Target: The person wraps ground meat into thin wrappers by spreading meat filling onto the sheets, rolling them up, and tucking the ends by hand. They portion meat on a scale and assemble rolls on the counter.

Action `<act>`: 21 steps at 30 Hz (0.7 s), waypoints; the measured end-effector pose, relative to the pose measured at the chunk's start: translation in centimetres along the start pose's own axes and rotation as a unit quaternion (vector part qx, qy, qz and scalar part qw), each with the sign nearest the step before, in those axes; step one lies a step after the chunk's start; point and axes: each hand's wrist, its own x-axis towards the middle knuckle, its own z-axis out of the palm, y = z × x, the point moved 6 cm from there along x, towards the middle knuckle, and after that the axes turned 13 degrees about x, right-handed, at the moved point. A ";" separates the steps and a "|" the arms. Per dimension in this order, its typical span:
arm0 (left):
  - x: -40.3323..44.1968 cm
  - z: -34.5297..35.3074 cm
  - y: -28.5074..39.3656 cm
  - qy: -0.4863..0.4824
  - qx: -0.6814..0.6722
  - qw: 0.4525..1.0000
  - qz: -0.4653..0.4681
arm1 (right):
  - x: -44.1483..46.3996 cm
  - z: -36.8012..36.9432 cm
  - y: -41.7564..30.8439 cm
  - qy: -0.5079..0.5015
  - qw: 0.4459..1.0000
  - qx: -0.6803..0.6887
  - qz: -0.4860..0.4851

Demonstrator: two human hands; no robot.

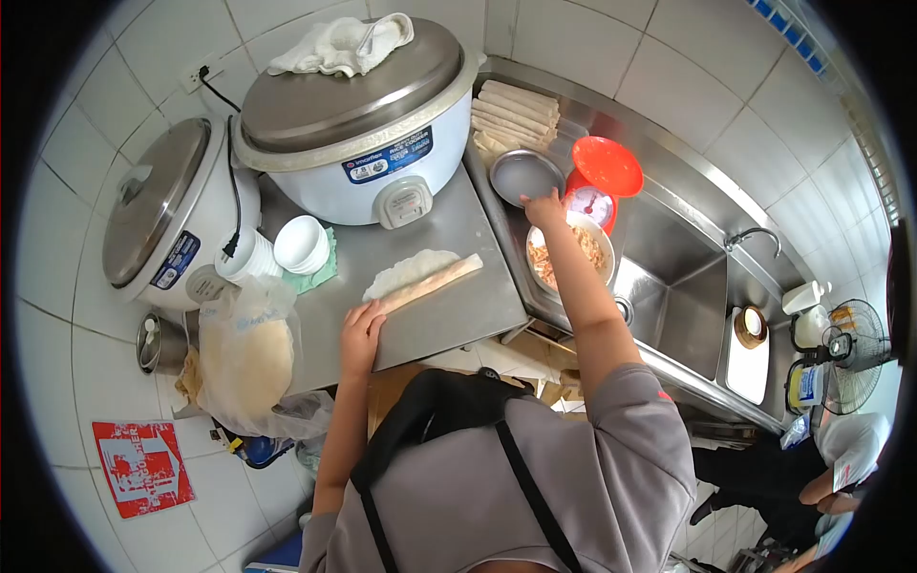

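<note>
On the steel table lies a partly rolled wrapper [430, 280], a roll along its near edge and a flat pale flap behind it. My left hand [362, 329] rests at the roll's left end, fingers close together over it. My right hand [544, 208] reaches to the near rim of a round metal pan [527, 176], its fingers bent; whether they grip the rim is too small to tell. Beneath my right forearm is a white bowl [611, 263] with orange-brown filling. Several finished rolls [514, 115] lie stacked behind the pan. A red scale [608, 167] stands right of the pan.
Two large rice cookers [382, 158] [153, 210] stand at the back left. White cups [300, 244] and a plastic bag of round wrappers [246, 358] are at the left. A sink [680, 306], faucet [755, 237] and fan [850, 349] are at the right, with another person [845, 454] below them.
</note>
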 end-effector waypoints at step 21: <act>-0.6 -0.2 -1.3 0.018 0.030 0.999 -0.034 | -18.6 2.1 -22.9 -0.049 0.958 0.103 -0.262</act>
